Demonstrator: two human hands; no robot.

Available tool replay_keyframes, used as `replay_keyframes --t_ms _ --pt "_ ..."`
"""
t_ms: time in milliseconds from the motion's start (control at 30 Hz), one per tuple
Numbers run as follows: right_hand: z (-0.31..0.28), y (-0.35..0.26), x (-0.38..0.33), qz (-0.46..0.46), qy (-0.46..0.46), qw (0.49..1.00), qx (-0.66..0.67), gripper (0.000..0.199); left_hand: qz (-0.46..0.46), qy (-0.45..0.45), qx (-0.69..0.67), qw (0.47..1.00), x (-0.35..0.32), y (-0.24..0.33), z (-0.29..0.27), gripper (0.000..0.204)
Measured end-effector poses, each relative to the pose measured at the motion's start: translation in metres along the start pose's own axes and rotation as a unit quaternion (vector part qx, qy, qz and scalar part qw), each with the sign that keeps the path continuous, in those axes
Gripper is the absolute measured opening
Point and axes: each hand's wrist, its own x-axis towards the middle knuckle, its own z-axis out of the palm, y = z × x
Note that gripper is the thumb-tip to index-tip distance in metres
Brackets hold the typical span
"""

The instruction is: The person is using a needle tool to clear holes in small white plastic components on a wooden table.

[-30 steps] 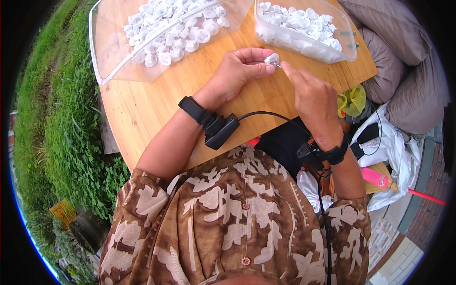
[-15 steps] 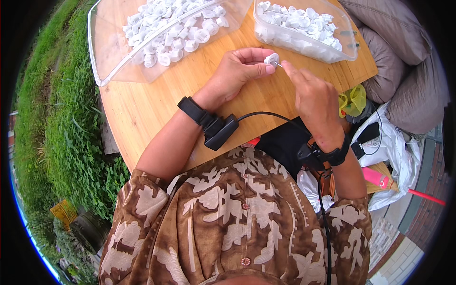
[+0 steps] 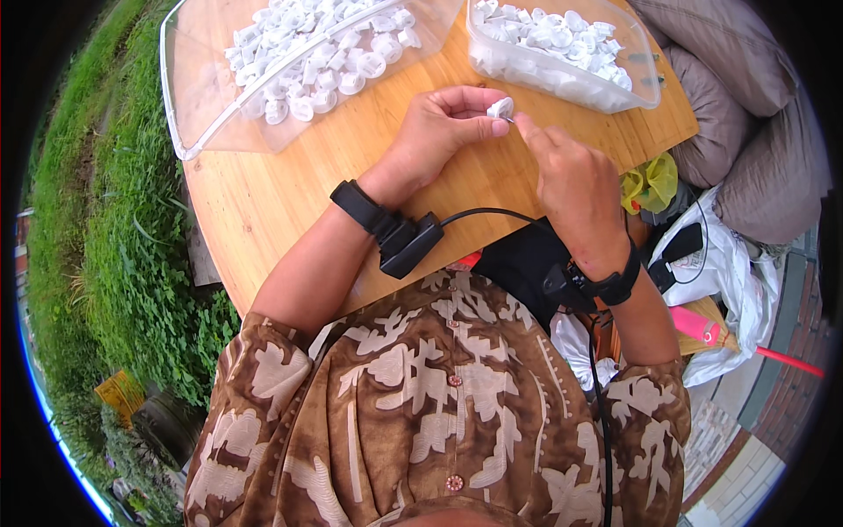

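Wooden table (image 3: pixel 263 202), small white cap (image 3: pixel 500 108) pinched between both hands

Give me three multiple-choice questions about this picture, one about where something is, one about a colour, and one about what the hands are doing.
1. Where does the clear box of white parts sit?
A. on the grass
B. on the far right part of the wooden table
C. on the person's lap

2. What colour is the small part between the hands?
A. white
B. red
C. green

3. How is that part held?
A. it lies loose on the table
B. the left hand pinches it while the right hand touches it
C. the right hand alone grips it

Answers: 1 B, the box stands on the tabletop; 2 A, it matches the parts in the box; 3 B, both hands' fingertips meet at it.
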Motion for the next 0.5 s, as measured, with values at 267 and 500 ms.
replay_keyframes --t_ms 267,500 --pt "0.0049 0.0055 -0.0022 -0.015 0.051 0.997 0.054 0.039 -0.021 0.000 -0.038 0.999 0.0019 0.0013 -0.0013 0.036" --pt "0.0030 0.0062 -0.0017 0.006 0.045 0.997 0.061 0.045 -0.021 -0.006 -0.041 0.999 0.0014 0.0033 0.0003 0.036"
